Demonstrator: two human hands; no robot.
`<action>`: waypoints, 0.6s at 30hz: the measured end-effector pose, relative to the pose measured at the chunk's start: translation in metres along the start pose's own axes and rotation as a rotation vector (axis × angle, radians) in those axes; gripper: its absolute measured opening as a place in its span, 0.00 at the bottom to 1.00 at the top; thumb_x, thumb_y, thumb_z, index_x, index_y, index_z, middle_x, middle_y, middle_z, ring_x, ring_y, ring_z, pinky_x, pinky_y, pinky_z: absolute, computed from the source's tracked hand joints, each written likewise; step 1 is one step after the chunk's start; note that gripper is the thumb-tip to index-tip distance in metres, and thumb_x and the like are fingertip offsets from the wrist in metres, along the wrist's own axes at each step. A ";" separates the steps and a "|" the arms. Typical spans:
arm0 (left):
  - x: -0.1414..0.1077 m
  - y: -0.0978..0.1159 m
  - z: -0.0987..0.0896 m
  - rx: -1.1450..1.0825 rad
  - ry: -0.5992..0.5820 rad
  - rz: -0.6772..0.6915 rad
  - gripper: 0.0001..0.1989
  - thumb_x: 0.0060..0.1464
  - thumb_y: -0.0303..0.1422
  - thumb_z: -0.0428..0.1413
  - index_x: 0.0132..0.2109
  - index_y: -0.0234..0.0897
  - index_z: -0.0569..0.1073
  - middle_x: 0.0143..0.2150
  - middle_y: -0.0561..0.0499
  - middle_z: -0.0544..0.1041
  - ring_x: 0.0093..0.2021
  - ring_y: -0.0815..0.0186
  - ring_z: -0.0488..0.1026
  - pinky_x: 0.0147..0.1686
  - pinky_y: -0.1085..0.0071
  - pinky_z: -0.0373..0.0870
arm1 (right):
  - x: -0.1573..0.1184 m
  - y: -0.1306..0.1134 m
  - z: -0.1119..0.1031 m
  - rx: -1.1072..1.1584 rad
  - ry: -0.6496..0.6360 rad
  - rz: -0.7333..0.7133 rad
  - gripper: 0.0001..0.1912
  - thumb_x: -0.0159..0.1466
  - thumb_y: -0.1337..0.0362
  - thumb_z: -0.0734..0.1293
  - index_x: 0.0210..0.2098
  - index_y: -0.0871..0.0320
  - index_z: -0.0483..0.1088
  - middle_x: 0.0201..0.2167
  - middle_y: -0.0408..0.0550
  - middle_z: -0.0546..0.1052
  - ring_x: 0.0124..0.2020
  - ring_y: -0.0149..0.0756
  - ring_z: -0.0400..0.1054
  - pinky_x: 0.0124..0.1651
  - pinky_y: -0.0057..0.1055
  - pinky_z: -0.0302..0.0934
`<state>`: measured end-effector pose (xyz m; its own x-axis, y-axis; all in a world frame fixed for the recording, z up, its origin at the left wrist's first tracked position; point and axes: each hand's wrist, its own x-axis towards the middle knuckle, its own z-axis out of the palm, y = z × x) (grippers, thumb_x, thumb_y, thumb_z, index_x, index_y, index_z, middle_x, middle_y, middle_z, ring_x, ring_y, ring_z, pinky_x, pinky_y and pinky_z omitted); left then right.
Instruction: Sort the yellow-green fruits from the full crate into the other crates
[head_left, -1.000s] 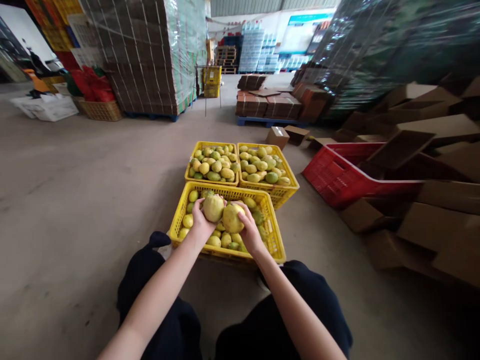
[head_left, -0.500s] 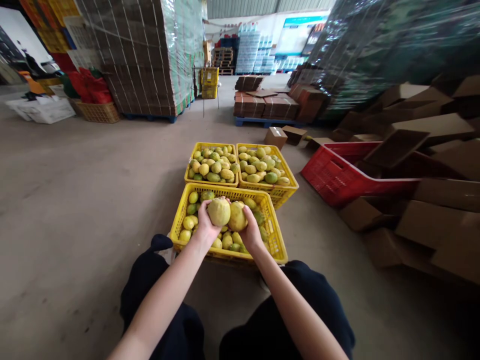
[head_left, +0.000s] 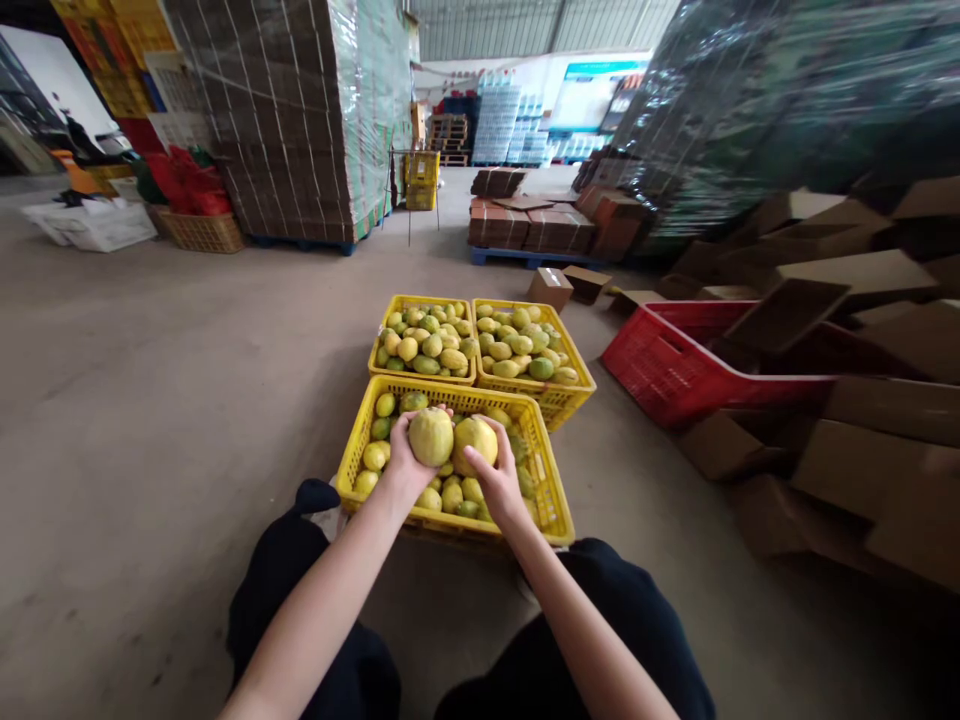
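Note:
My left hand (head_left: 407, 455) is closed around a yellow-green papaya (head_left: 431, 437), seen end-on with faint ridges. In my right hand (head_left: 501, 478) is a second, yellower papaya (head_left: 474, 446), my thumb lying across its near side. The two fruits are held side by side with a narrow gap between them. Both hands are above the near yellow crate (head_left: 555, 487), where more yellow and green papayas (head_left: 452, 497) lie. My hands and the held fruits hide the middle of that crate.
Two more yellow crates of fruit, left (head_left: 379, 368) and right (head_left: 576, 395), stand just beyond. A red crate (head_left: 660, 372) and heaped cardboard boxes (head_left: 847, 470) are at right. Flattened cartons (head_left: 525, 228) lie on a blue pallet (head_left: 525, 257); a wrapped stack (head_left: 277, 120) stands at left.
The held papayas have moved slightly apart. My right hand has turned the fruit in it, and its thumb now shows across the front. The view has tilted up a little.

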<state>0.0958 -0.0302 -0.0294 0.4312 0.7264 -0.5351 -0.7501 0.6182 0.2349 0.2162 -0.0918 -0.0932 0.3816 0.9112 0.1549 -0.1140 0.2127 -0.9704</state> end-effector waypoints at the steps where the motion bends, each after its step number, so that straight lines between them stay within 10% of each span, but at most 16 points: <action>1: -0.001 0.000 0.000 -0.013 0.005 -0.002 0.18 0.50 0.31 0.51 0.46 0.29 0.77 0.32 0.45 0.80 0.28 0.61 0.76 0.30 0.70 0.71 | 0.000 0.000 0.000 0.016 0.004 0.004 0.29 0.51 0.52 0.76 0.50 0.50 0.70 0.45 0.44 0.77 0.46 0.43 0.71 0.49 0.37 0.68; 11: -0.005 -0.001 0.000 0.022 0.056 0.088 0.13 0.52 0.33 0.51 0.39 0.31 0.78 0.28 0.48 0.78 0.27 0.63 0.75 0.28 0.70 0.69 | -0.004 -0.019 0.008 0.356 -0.092 0.196 0.24 0.50 0.58 0.78 0.44 0.51 0.70 0.33 0.41 0.75 0.25 0.34 0.71 0.20 0.27 0.65; 18: -0.008 -0.002 0.003 0.093 0.112 0.275 0.11 0.54 0.35 0.51 0.31 0.35 0.76 0.28 0.50 0.78 0.30 0.64 0.76 0.33 0.71 0.70 | -0.010 -0.026 0.012 0.350 -0.114 0.202 0.26 0.47 0.59 0.79 0.44 0.53 0.70 0.32 0.42 0.75 0.25 0.33 0.70 0.19 0.27 0.67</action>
<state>0.0953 -0.0361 -0.0237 0.1561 0.8358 -0.5264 -0.7795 0.4315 0.4540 0.2038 -0.1019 -0.0675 0.2182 0.9759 0.0069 -0.4884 0.1153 -0.8649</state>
